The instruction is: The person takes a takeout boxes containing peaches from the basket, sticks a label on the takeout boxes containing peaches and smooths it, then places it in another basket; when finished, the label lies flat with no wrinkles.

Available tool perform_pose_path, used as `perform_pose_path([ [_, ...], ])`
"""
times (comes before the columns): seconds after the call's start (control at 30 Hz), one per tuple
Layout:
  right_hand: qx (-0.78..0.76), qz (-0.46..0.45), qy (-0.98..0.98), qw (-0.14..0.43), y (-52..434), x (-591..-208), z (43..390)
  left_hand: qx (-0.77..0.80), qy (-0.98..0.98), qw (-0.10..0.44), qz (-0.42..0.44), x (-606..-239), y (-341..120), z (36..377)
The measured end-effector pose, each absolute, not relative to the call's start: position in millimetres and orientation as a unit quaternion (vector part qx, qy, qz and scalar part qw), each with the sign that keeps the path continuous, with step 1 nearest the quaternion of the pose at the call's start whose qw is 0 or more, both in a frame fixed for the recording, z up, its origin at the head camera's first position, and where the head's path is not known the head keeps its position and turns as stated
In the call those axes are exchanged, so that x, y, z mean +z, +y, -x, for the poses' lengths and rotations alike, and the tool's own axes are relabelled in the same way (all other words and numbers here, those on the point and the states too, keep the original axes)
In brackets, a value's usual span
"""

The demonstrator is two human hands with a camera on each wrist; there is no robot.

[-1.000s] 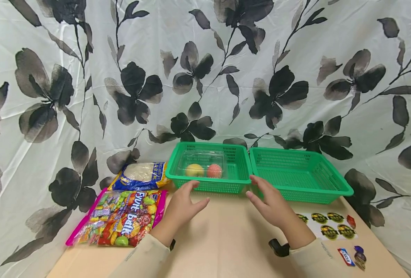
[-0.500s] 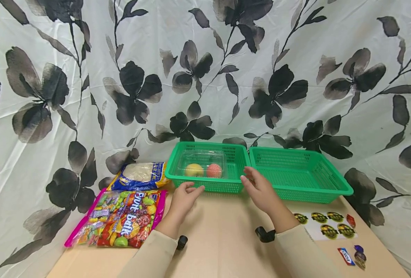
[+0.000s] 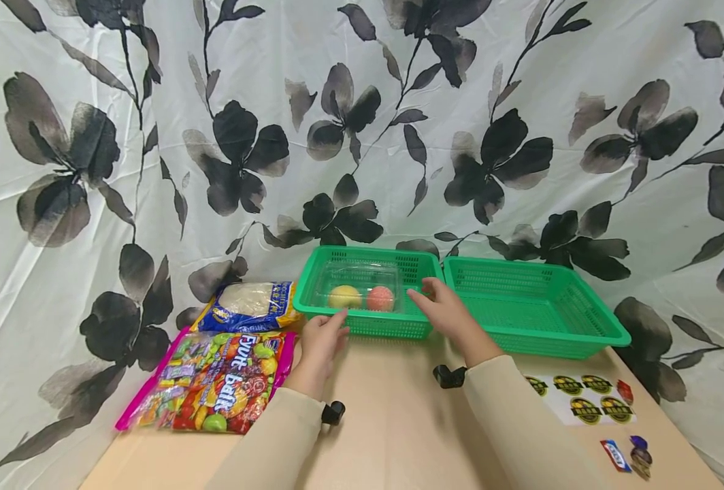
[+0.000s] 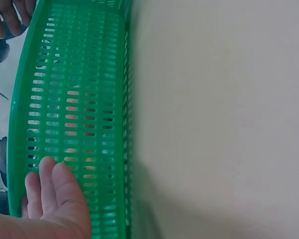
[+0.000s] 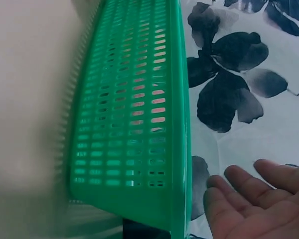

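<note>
A clear plastic box [image 3: 362, 272] lies in the left green basket [image 3: 392, 327], with a yellow ball-like item [image 3: 344, 297] and a pinkish-red one [image 3: 380, 298] showing in it. My left hand [image 3: 322, 344] is at the front left of that basket, its fingers extended near the front wall; whether it touches the rim I cannot tell. Over the basket's front right corner hovers my right hand [image 3: 444, 307], fingers loosely spread. In the right wrist view the right hand [image 5: 264, 201] holds nothing and is apart from the rim.
A second green basket [image 3: 533, 347] stands on the right. On the left lie a Fruit balk candy bag [image 3: 227, 381] and a blue-yellow bag [image 3: 248, 306]. A sticker sheet [image 3: 582, 401] and small wrapped candies [image 3: 616, 456] are at the right. A floral curtain [image 3: 362, 136] hangs behind.
My right hand has moved left and forward, over the left basket's right end. The left hand has come up beside the basket's front, its thumb and fingers closer together. The baskets stay put.
</note>
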State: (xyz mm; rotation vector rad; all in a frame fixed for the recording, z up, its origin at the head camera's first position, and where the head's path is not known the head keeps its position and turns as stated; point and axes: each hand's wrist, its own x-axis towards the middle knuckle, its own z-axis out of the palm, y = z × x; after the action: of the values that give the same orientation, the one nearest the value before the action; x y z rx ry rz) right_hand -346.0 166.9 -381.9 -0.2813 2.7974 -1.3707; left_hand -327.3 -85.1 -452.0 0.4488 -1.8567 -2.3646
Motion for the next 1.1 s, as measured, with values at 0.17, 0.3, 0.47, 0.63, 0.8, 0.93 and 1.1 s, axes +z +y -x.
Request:
perform_pose_path([
  [0.17, -0.43, 0.067, 0.899, 0.043, 161.8, -378.6, 366.9, -0.791, -0.583, 0.077, -0.168, -452.0, -81.3, 335.2],
  [0.3, -0.439, 0.044, 0.894, 0.082, 157.2, -378.1, 382.0, -0.795, -0.574, 0.089, -0.177, -454.4, -80.6, 341.1],
  [0.47, -0.444, 0.011, 0.889, 0.113, 150.9, -378.6, 398.3, -0.793, -0.57, 0.102, -0.188, -457.2, -80.2, 345.9],
  [0.63, -0.477, -0.031, 0.864, 0.158, 146.6, -377.9, 411.1, -0.796, -0.565, 0.11, -0.188, -456.5, -78.7, 347.6],
  [0.8, -0.496, -0.064, 0.845, 0.19, 142.4, -377.8, 422.3, -0.795, -0.566, 0.11, -0.188, -455.6, -79.9, 347.5],
  [0.93, -0.505, -0.068, 0.835, 0.208, 137.1, -381.2, 429.6, -0.79, -0.573, 0.116, -0.186, -457.7, -81.4, 347.0],
  [1.1, -0.474, -0.063, 0.85, 0.22, 133.0, -393.2, 440.0, -0.785, -0.58, 0.118, -0.18, -459.7, -79.3, 347.1],
])
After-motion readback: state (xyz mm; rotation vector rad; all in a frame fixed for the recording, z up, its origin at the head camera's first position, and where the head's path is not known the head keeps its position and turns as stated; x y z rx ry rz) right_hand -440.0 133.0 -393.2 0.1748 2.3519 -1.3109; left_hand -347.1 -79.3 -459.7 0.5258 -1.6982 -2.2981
